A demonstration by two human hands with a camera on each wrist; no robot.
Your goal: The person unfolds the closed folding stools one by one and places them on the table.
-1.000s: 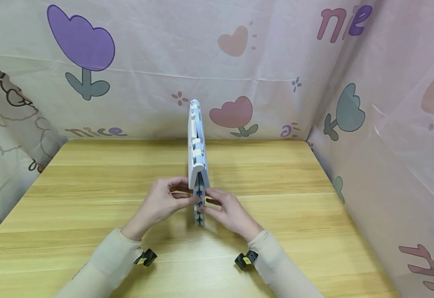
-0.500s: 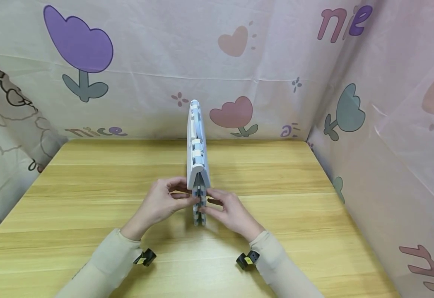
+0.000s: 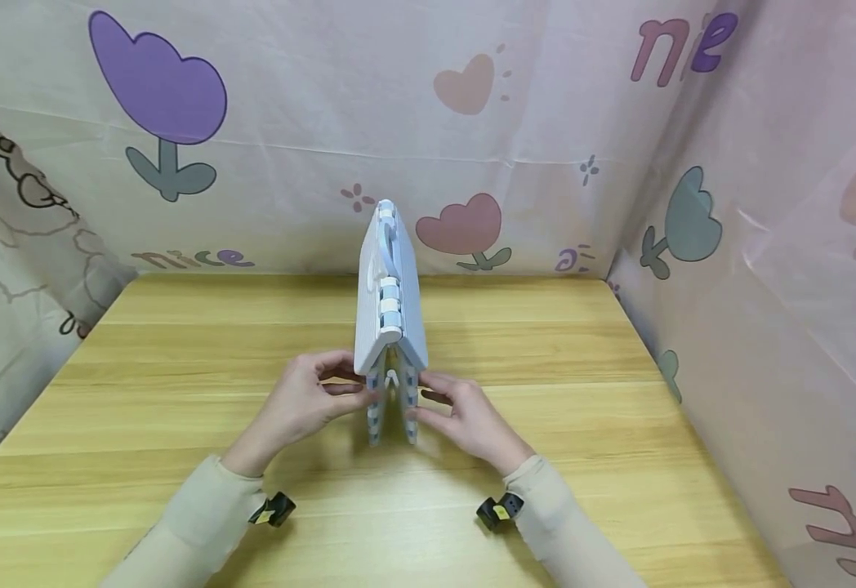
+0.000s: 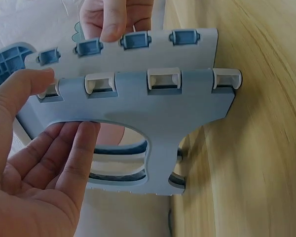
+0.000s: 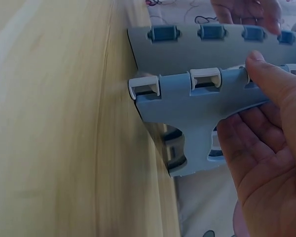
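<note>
A folding step stool (image 3: 415, 327) of white and light-blue plastic stands on its legs, partly unfolded, its top panels leaning together like a roof. In the head view, my left hand (image 3: 309, 400) grips the left leg panel by its near edge. The left wrist view shows that hand's thumb on the panel's hinge edge and its fingers in the panel's cutout (image 4: 121, 136). My right hand (image 3: 472, 420) holds the right leg panel (image 5: 195, 111) the same way, thumb on the edge and fingers in the opening. A gap separates the two leg panels.
The stool stands on a wood-grain table (image 3: 200, 351). Behind it hangs a pale curtain (image 3: 288, 122) printed with flowers, and more printed cloth (image 3: 788, 327) borders the right side. Small black devices (image 3: 500, 512) are strapped at both wrists.
The two leg panels have spread apart from nearly touching, and the stool's top panels have widened. My left hand has moved left and my right hand right, both keeping their hold.
</note>
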